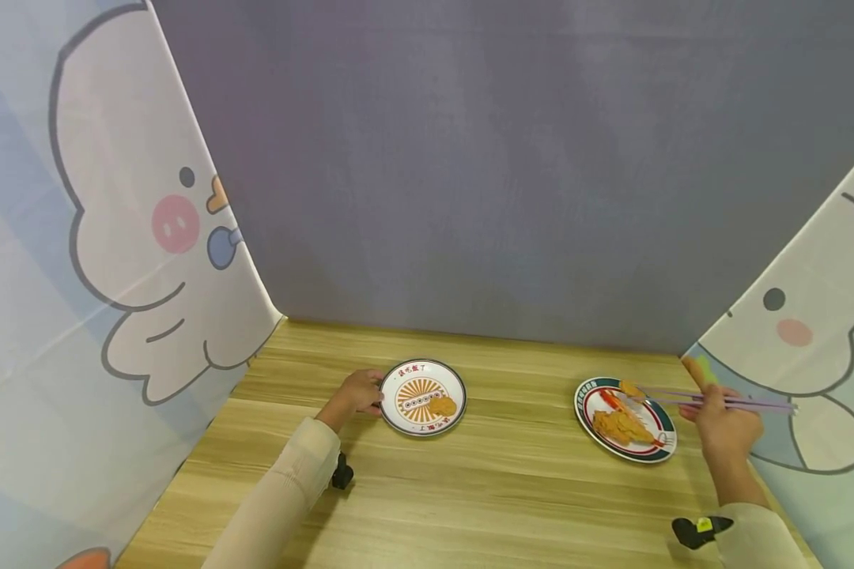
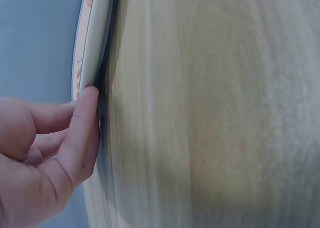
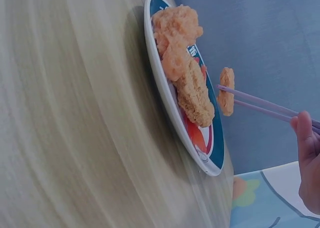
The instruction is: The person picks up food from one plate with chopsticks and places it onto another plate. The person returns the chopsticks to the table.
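Observation:
At the left, a white plate [image 1: 447,377] with an orange sunburst print holds one fried chicken piece [image 1: 442,406]. My left hand [image 1: 361,391] grips this plate's near-left rim; the left wrist view shows the fingers [image 2: 75,138] at its edge. My right hand [image 1: 730,428] holds a pair of purple chopsticks [image 1: 743,403]. A nugget-like fried piece [image 3: 226,91] is pinched between their tips, raised over the far side of the green-rimmed plate [image 3: 216,160]. On that plate lie more fried chicken pieces [image 1: 621,427].
Both plates are on a wood-grain table [image 1: 498,498]. A grey cloth wall [image 1: 470,174] rises behind it. Printed cartoon curtains [image 1: 135,197] stand at the left and right sides, the right one close to my right hand.

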The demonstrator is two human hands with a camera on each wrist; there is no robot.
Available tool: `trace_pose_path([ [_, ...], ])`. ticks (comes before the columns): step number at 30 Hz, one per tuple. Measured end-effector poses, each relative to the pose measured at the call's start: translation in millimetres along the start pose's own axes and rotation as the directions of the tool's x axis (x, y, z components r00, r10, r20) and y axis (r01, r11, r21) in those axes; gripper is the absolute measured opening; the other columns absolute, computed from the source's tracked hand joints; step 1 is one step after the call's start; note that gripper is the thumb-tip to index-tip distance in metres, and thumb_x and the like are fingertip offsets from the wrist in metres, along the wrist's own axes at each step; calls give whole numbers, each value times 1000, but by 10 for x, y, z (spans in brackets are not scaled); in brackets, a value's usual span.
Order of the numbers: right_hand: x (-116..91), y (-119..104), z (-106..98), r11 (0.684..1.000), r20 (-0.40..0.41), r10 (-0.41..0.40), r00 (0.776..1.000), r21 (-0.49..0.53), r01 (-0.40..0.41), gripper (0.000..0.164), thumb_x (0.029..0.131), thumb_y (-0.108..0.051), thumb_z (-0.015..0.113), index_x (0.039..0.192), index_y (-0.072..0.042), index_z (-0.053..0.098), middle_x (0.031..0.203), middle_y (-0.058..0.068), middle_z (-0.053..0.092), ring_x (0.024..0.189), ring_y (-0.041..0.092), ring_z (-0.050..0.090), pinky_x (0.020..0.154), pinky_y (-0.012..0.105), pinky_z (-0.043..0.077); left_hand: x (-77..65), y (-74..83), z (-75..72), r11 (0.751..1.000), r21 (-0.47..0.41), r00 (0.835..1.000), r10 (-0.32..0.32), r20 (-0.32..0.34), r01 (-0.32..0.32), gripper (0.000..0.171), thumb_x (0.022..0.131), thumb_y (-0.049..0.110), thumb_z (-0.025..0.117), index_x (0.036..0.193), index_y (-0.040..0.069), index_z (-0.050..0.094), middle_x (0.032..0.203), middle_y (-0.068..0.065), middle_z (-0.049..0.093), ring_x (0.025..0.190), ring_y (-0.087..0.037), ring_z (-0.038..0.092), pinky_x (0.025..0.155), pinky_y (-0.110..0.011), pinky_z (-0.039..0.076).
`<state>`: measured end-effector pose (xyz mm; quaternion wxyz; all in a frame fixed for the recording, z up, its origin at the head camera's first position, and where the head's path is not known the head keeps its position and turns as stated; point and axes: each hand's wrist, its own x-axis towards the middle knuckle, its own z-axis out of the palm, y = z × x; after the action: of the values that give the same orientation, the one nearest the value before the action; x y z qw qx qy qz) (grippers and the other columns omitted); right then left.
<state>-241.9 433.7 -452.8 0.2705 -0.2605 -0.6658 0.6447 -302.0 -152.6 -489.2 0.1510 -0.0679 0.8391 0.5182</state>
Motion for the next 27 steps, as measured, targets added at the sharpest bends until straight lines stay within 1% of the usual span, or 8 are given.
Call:
trace_pose_path([
  [4,-54,-53,17,993,-21,9,1000,114,-6,15,102,-16,50,91,-10,58,54,-10,65,41,7,64,40,20,56,11,-14,0,1000,7,1000,-5,2,5,54,93,-9,60,146,-2,50,131,-28,61,80,-22,69,65,-28,66],
  [8,-98,-105,37,984,-29,2,1000,179,4,17,102,-15,53,88,-13,61,56,-8,67,41,9,65,39,22,56,38,-34,-1,1000,-5,1000,0,0,0,55,93,-10,59,146,-2,49,134,-29,60,79,-22,70,64,-28,66],
  [13,-141,-146,81,966,-41,-3,999,257,14,17,102,-12,56,86,-10,62,57,-5,67,43,10,66,39,24,57,42,-42,-1,1000,-14,1000,5,1,-5,55,92,-11,58,146,-3,49,131,-30,61,79,-23,70,64,-28,66],
  [17,-184,-170,133,959,-34,-7,999,284,16,19,102,-12,57,83,-10,63,59,-3,68,46,10,68,40,24,57,28,-41,-1,1000,-16,1000,10,0,-10,54,92,-12,58,145,-3,50,131,-30,61,79,-23,69,64,-29,66],
  [21,-233,-212,189,961,-12,8,1000,276,-4,20,103,-14,56,84,-8,63,60,-3,68,46,11,68,41,25,58,30,-46,1,1000,-30,1000,10,2,-10,55,92,-12,58,145,-3,50,131,-30,61,80,-23,69,64,-29,66],
  [24,-266,-251,226,961,16,20,1000,276,-24,20,103,-14,56,86,-7,62,61,-2,69,46,12,68,42,25,59,30,-42,-1,999,-32,1000,9,3,-9,56,92,-12,58,146,-3,49,130,-29,61,81,-23,69,65,-28,66],
  [27,-289,-284,259,959,45,5,999,283,-17,21,103,-14,56,86,-5,62,63,-1,69,46,13,68,43,26,59,23,-33,-5,1000,-29,1000,6,0,-6,55,92,-12,58,146,-3,49,129,-29,61,80,-22,69,64,-28,66],
])
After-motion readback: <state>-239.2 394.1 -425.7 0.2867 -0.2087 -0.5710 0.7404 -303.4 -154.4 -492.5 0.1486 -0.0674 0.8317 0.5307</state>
